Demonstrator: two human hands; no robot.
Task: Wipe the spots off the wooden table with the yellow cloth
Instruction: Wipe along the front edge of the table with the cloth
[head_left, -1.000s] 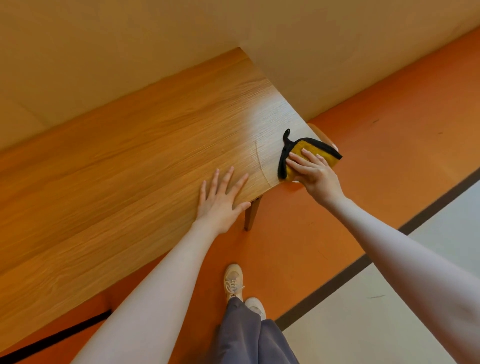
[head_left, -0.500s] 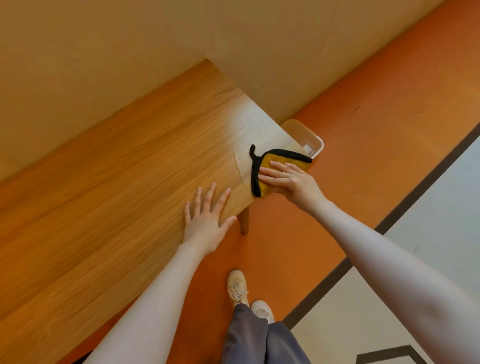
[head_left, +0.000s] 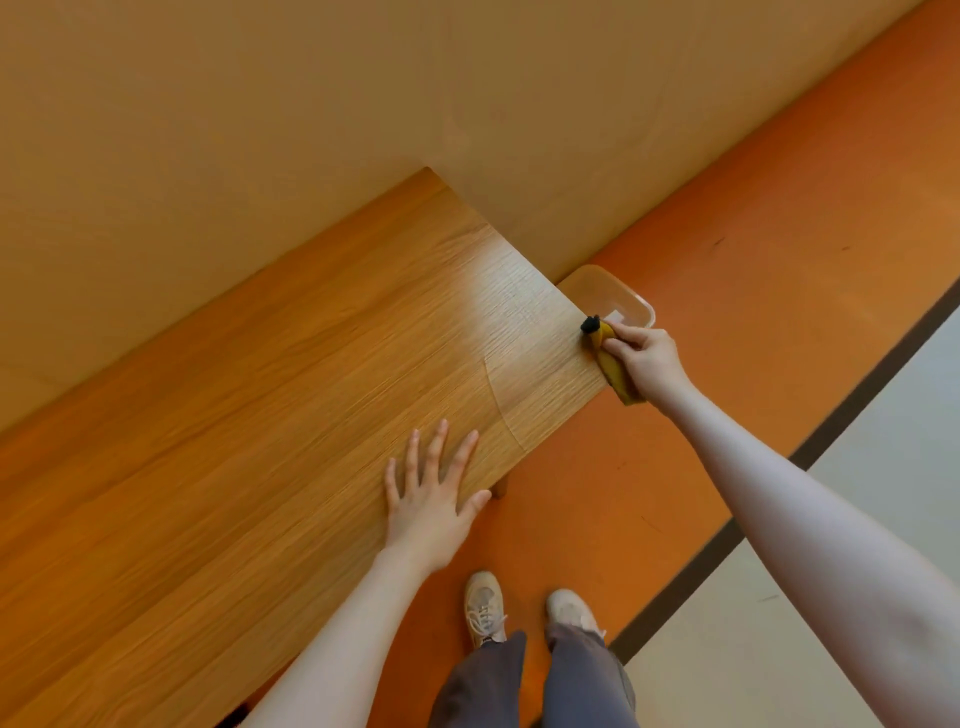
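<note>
Head view: the right hand grips the yellow cloth bunched in curled fingers, at the right-hand end edge of the wooden bench. Most of the cloth hangs over that edge, and its black trim pokes up at the far tip. The left hand lies flat and open on the top near the front edge, fingers spread, steadying the body. A clear plastic tub sits on the orange floor just past the end of the bench. This looks like the end of a wiping stroke, run off the edge. A faint curved streak shows on the top between the two hands; whether any spots remain I cannot tell. The next move likely calls for bringing the cloth back onto the top, spread flatter, and pressing over any unwiped part.
</note>
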